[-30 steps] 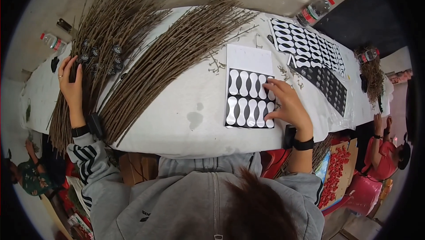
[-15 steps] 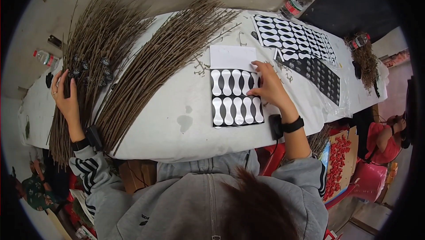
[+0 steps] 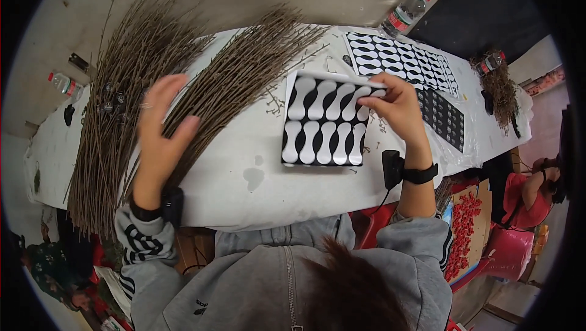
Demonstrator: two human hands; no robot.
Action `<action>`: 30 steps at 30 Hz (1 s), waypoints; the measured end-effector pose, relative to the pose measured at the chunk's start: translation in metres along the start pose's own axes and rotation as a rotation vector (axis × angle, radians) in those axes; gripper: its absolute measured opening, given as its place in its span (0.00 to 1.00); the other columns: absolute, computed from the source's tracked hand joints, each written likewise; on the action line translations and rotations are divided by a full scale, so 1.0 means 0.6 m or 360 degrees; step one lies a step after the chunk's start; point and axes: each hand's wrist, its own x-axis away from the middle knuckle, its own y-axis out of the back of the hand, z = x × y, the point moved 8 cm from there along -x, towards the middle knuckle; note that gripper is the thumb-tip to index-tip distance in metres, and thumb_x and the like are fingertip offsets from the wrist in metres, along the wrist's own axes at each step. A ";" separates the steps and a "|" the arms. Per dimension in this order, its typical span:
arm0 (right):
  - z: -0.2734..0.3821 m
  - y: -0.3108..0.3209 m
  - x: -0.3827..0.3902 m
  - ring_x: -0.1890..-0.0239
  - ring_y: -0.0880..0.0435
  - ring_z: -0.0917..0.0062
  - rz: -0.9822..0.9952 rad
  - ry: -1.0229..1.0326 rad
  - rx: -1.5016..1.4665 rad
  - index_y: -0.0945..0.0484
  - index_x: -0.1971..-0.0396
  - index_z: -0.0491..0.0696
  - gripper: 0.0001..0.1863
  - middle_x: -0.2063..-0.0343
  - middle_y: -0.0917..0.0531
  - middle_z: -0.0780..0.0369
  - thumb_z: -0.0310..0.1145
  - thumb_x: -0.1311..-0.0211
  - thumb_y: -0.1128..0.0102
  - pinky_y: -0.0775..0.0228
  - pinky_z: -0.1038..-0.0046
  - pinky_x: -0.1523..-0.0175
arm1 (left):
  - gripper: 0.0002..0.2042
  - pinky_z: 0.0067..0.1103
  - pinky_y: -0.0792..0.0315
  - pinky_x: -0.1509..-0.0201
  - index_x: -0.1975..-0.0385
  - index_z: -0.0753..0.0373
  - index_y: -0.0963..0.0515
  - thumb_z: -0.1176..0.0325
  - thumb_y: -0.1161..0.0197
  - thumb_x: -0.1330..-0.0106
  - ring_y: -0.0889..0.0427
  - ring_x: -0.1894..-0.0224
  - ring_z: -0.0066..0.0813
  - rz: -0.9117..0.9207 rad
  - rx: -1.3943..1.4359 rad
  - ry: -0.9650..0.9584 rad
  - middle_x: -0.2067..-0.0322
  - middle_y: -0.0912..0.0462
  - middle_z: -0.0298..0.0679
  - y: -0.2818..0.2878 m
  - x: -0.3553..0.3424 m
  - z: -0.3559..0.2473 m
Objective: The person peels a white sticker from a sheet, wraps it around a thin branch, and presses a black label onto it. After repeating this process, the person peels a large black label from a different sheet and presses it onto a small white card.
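Label sheet, black with white dumbbell shapes, one corner pinched between finger and thumb.
Hands, two: right hand (image 3: 401,110) grasping the label sheet (image 3: 315,110) by its upper right corner, over the counter (image 3: 278,200); left hand (image 3: 157,148) empty, fingers spread and thumb apart, in front of the twig bundle (image 3: 241,78), contact uncertain. Left fingers motion-blurred; twigs behind them hidden. Right fingertips partly behind the sheet; whether its lower edge touches the counter cannot be told. Dark tags (image 3: 108,105) among the left-hand twigs (image 3: 91,172): indistinct.
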 end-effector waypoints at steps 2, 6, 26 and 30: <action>0.038 0.012 -0.010 0.74 0.26 0.92 -0.0041 0.0081 -0.0047 0.23 0.60 0.41 0.15 0.71 0.19 0.69 0.17 0.48 0.34 0.36 0.88 0.73 | 0.27 0.28 0.36 0.39 0.43 0.62 0.27 0.67 0.33 0.46 0.28 0.42 0.35 0.0218 0.0591 0.0218 0.42 0.29 0.42 -0.071 -0.016 -0.030; 0.133 0.027 -0.026 0.74 0.27 0.92 -0.0121 0.0335 -0.0077 0.26 0.55 0.41 0.15 0.71 0.20 0.68 0.17 0.44 0.38 0.38 0.88 0.73 | 0.24 0.25 0.31 0.46 0.45 0.64 0.27 0.63 0.34 0.41 0.23 0.50 0.28 0.0465 0.1300 0.0416 0.47 0.24 0.41 -0.162 -0.073 -0.066; -0.027 -0.050 -0.071 0.59 0.19 0.74 -0.0143 0.0067 -0.2447 0.25 0.52 0.41 0.28 0.56 0.18 0.59 0.53 0.33 0.48 0.28 0.74 0.50 | 0.15 0.26 0.25 0.55 0.53 0.62 0.26 0.58 0.46 0.28 0.20 0.55 0.27 0.0041 0.3020 0.0843 0.56 0.19 0.38 -0.310 -0.250 -0.120; -0.112 0.159 -0.093 0.66 0.20 0.79 -0.0836 0.0283 -0.2177 0.23 0.63 0.46 0.06 0.64 0.17 0.63 0.30 0.36 0.39 0.27 0.80 0.62 | 0.15 0.25 0.25 0.59 0.53 0.63 0.27 0.57 0.45 0.29 0.21 0.59 0.28 -0.0095 0.2884 0.0899 0.60 0.19 0.36 -0.366 -0.243 -0.106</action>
